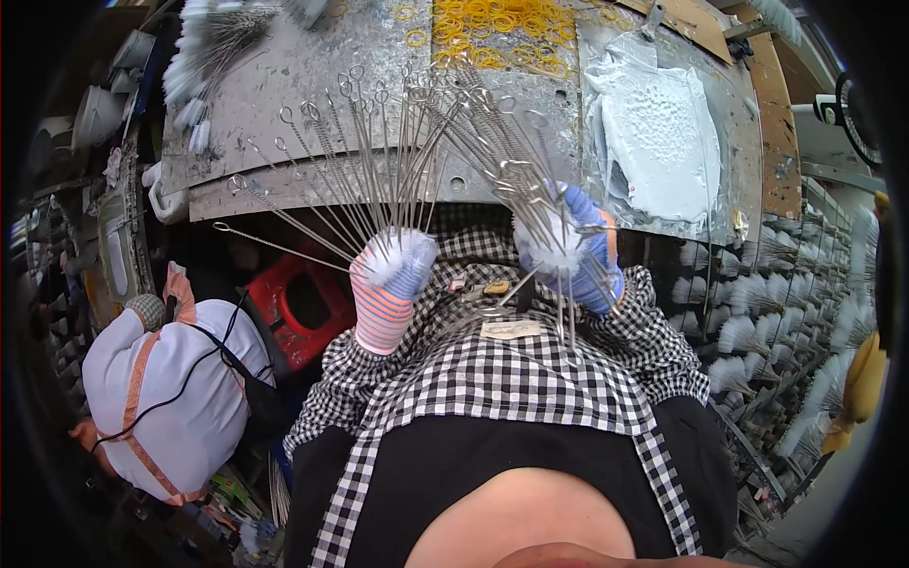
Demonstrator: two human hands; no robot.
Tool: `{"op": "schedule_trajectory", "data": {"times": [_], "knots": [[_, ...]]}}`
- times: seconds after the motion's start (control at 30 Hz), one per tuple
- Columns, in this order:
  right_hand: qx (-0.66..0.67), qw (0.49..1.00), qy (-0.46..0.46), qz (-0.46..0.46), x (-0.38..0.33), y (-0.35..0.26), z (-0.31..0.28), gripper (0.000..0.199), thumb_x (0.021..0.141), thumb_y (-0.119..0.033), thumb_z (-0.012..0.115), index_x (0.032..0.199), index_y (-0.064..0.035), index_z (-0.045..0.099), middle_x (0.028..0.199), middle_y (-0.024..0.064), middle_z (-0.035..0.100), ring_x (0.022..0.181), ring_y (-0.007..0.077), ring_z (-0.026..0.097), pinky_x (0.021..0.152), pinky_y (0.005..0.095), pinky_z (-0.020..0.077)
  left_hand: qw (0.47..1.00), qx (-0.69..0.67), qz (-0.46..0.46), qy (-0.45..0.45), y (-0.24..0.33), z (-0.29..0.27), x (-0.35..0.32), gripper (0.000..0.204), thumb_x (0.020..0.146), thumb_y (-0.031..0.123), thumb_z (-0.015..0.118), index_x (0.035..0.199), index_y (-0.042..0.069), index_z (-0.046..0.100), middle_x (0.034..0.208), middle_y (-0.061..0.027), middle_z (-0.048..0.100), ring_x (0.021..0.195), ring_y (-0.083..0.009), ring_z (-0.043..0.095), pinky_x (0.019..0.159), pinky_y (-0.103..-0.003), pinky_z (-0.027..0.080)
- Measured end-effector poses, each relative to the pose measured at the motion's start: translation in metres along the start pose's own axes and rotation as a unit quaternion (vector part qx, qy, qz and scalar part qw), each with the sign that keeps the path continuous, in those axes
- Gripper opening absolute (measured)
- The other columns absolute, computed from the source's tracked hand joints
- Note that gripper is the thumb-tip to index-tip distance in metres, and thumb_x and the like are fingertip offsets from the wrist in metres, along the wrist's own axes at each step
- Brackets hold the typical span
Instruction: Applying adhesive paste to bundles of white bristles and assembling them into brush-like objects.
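Note:
My left hand (pixel 393 284), in a striped knit glove, grips a bunch of thin wire brushes (pixel 369 151) by their white bristle ends; the looped wire handles fan out upward over the metal table. My right hand (pixel 582 251), in a blue glove, holds a second bunch of wire brushes (pixel 492 142) the same way, its wires leaning up and left. A few wires hang down below the right hand over my checked apron. Both hands are close to my chest, just in front of the table's near edge.
The grey metal table (pixel 284 85) carries yellow rubber bands (pixel 502 28), a heap of white brushes (pixel 204 57) at far left and a clear plastic bag (pixel 663 133). A person in white (pixel 170 398) sits at lower left by a red crate (pixel 303 303). Racks of white brushes (pixel 757 312) stand to the right.

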State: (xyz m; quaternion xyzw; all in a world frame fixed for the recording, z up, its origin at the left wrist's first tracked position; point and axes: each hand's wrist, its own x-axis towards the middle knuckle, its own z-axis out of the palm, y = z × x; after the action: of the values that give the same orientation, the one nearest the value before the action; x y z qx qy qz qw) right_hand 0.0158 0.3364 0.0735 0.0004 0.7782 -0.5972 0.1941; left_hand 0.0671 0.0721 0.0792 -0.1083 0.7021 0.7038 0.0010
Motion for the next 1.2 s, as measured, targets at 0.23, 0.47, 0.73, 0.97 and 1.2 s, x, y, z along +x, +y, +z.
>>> {"op": "schedule_trajectory", "data": {"times": [0.23, 0.47, 0.73, 0.97, 1.2], "knots": [[0.632, 0.761, -0.129, 0.071, -0.007, 0.043, -0.058, 0.05, 0.1, -0.031, 0.066, 0.137, 0.0007, 0.054, 0.13, 0.0186, 0.066, 0.113, 0.0217, 0.068, 0.097, 0.0339, 0.0561, 0.933, 0.324, 0.156, 0.026, -0.023, -0.057, 0.022, 0.015, 0.094, 0.016, 0.074, 0.089, 0.003, 0.07, 0.085, -0.0084, 0.073, 0.071, -0.0241, 0.071, 0.061, -0.035, 0.053], [-0.114, 0.96, 0.052, -0.251, -0.006, 0.009, 0.024, 0.042, 0.091, -0.023, 0.074, 0.124, 0.0007, 0.062, 0.111, 0.0128, 0.072, 0.101, 0.0257, 0.072, 0.091, 0.0376, 0.056, 0.952, 0.246, 0.145, -0.112, -0.024, 0.034, -0.013, 0.018, 0.089, 0.018, 0.076, 0.102, 0.006, 0.071, 0.093, -0.0094, 0.074, 0.082, -0.0261, 0.071, 0.073, -0.037, 0.055], [-0.048, 0.963, 0.112, -0.241, -0.006, 0.014, -0.058, 0.044, 0.087, 0.0, 0.074, 0.128, 0.0046, 0.059, 0.115, 0.018, 0.073, 0.101, 0.0225, 0.074, 0.087, 0.0327, 0.0615, 0.912, 0.36, 0.195, 0.038, -0.018, -0.068, 0.014, 0.012, 0.093, 0.016, 0.074, 0.096, 0.004, 0.072, 0.084, -0.0083, 0.074, 0.07, -0.0243, 0.071, 0.063, -0.033, 0.054], [-0.16, 0.931, -0.003, -0.328, -0.016, -0.01, 0.017, 0.06, 0.074, -0.015, 0.085, 0.128, -0.002, 0.062, 0.104, 0.014, 0.075, 0.083, 0.0245, 0.076, 0.075, 0.0318, 0.0607, 0.964, 0.191, 0.183, 0.025, -0.032, 0.003, 0.003, 0.019, 0.09, 0.021, 0.076, 0.096, 0.003, 0.071, 0.083, -0.0069, 0.07, 0.078, -0.0208, 0.068, 0.071, -0.033, 0.053], [-0.135, 0.967, 0.027, -0.215, -0.033, 0.028, -0.036, 0.05, 0.087, -0.009, 0.074, 0.133, -0.0002, 0.057, 0.112, 0.0129, 0.071, 0.095, 0.0199, 0.071, 0.085, 0.0321, 0.0587, 0.964, -0.228, -0.002, 0.136, 0.004, -0.038, 0.041, 0.013, 0.099, 0.017, 0.065, 0.092, 0.006, 0.063, 0.063, 0.0009, 0.05, 0.045, -0.0082, 0.044, 0.04, -0.024, 0.033]]}}
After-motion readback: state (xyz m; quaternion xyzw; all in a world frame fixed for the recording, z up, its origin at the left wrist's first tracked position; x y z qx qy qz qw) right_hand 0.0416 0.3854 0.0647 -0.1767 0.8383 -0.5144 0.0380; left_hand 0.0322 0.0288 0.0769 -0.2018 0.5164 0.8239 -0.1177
